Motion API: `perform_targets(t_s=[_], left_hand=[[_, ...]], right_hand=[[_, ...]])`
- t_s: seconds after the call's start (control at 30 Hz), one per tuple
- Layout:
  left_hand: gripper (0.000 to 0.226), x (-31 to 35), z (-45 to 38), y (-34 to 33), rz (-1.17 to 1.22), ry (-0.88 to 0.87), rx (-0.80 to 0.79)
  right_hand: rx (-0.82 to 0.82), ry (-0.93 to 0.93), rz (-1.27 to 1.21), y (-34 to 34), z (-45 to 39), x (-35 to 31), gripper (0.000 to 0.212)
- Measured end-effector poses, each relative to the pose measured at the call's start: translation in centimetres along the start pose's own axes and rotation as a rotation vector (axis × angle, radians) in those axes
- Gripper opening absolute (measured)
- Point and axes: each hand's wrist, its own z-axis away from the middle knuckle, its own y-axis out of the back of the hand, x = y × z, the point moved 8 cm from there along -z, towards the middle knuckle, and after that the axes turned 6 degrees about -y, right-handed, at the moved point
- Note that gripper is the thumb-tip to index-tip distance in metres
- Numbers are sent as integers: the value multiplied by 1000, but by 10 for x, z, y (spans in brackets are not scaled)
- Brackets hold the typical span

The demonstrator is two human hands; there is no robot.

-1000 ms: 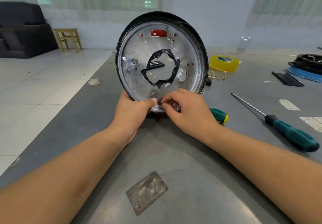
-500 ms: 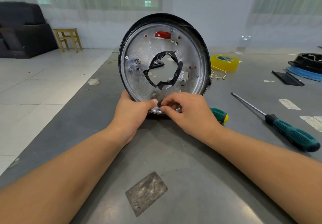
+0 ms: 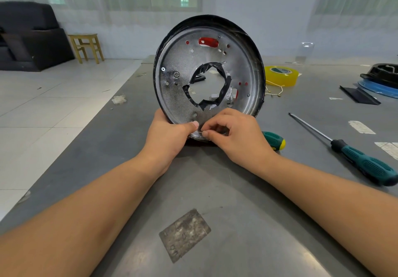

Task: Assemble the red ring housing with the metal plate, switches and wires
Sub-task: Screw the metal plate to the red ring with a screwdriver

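Note:
A round metal plate [image 3: 183, 96] with a jagged, black-taped centre hole stands on edge on the grey table, seated in a dark-rimmed housing [image 3: 206, 19]. Red housing plastic [image 3: 208, 42] shows through slots in the plate. My left hand [image 3: 168, 134] grips the plate's lower left rim, thumb pressed on its face. My right hand [image 3: 234, 134] has curled fingers that pinch something small at the bottom rim, just beside my left thumb; what it pinches is hidden. Switches and wires are not visible.
A short green screwdriver handle [image 3: 274, 140] pokes out behind my right hand. A long screwdriver [image 3: 353, 154] lies to the right. Yellow tape roll [image 3: 281, 75], string, a black strip [image 3: 358, 96] and a blue-and-black part [image 3: 381, 80] sit at the back right. The table edge drops off to the left.
The plate and housing have turned slightly and shifted a little right. My right hand's fingertips have crept left along the bottom rim toward my left thumb.

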Motion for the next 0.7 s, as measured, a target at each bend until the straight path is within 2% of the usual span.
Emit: perform_targets(t_s=[0.7], left_hand=[[74,8,8,0,-75,-65,16]], right_hand=[[52,-37,37,1,-2,3,9]])
